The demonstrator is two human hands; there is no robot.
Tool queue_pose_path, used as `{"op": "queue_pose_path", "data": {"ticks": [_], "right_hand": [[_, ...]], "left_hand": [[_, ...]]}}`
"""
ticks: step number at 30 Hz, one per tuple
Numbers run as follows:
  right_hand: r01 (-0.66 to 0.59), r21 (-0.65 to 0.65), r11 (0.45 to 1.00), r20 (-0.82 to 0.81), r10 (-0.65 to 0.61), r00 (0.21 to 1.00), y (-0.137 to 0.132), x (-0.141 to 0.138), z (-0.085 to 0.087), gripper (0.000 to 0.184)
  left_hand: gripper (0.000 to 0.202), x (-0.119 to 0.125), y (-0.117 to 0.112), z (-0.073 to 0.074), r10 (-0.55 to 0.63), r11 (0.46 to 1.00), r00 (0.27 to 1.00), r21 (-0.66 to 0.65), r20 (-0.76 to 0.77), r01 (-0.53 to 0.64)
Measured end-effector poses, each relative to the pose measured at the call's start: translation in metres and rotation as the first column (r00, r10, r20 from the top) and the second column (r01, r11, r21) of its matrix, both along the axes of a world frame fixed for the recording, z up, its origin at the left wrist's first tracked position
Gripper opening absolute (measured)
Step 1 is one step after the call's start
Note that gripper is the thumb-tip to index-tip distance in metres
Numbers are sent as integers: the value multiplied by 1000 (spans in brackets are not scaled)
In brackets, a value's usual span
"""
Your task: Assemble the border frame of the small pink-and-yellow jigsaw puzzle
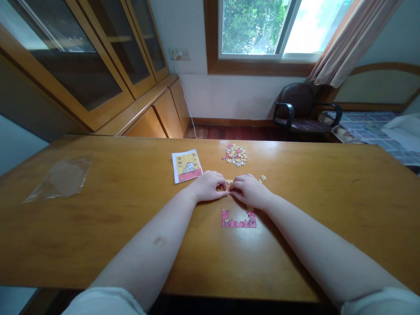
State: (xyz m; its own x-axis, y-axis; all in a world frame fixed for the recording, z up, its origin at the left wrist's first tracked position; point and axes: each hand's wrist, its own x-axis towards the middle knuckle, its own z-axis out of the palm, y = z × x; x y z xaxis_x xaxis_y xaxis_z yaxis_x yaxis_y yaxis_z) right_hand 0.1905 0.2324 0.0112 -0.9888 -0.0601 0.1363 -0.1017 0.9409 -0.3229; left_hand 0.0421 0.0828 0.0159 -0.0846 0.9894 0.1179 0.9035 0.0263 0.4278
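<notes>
My left hand (211, 186) and my right hand (252, 190) meet over the table, fingertips almost touching. Both are closed in a pinch on a small pale puzzle piece (228, 191); whether it is one piece or two joined cannot be made out. Just beyond the fingers lies a strip of yellow pieces (229, 181), partly hidden by my hands. Nearer to me is a joined pink puzzle border (239, 224), U-shaped, its right side partly under my right hand. A few loose yellow pieces (262, 178) rest beyond my right hand.
A pile of mixed puzzle pieces (235, 155) lies toward the far edge of the wooden table (311, 183). Left of it is a picture sheet (187, 166) with a white cartoon animal. A clear plastic bag (62, 177) lies at the far left. An office chair (300, 107) stands beyond.
</notes>
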Motion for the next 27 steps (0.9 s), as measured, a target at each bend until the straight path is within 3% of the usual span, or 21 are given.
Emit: {"op": "queue_pose_path", "data": {"ticks": [18,27], "right_hand": [[12,4,1000,-30,-12,999,2,-3,-5,13],[64,30,998,-82,-61,995,4,-2,-4,12]], "left_hand": [[9,0,-1,0,-8,1000,1000,24,26,8],[14,-8,3,-5,220,973,976,71,5,-219]]}}
